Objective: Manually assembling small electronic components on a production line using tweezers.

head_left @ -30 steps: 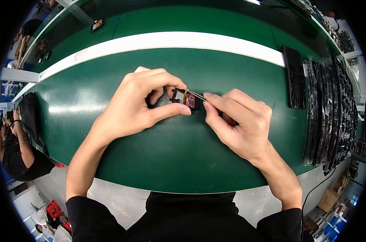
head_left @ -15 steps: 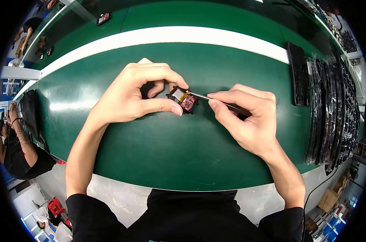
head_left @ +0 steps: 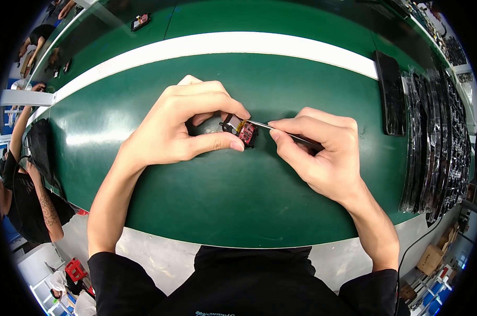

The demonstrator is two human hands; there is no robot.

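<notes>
My left hand (head_left: 188, 124) pinches a small open electronic device (head_left: 247, 134) between its thumb and fingers, a little above the green table. The device has a black casing, a red circuit board, a silver block and a strip of yellow tape. In my right hand (head_left: 325, 147) are slim metal tweezers (head_left: 260, 124), gripped between thumb and index finger. Their tip reaches the upper edge of the device, by the yellow strip and close to my left index fingertip. Whether the tip grips anything is too small to make out.
A stack of black trays in clear wrap (head_left: 433, 142) stands at the right, beside a dark flat tray (head_left: 390, 95). A white bar (head_left: 238, 43) crosses behind my hands. Beyond it lies a similar device (head_left: 140, 22). At the left are a black mesh bag (head_left: 41, 150) and a co-worker (head_left: 30, 203).
Both hands stay close to their earlier places; the device has shifted slightly right. The tweezers' tip remains at its upper edge. The co-worker at the left has moved their arms.
</notes>
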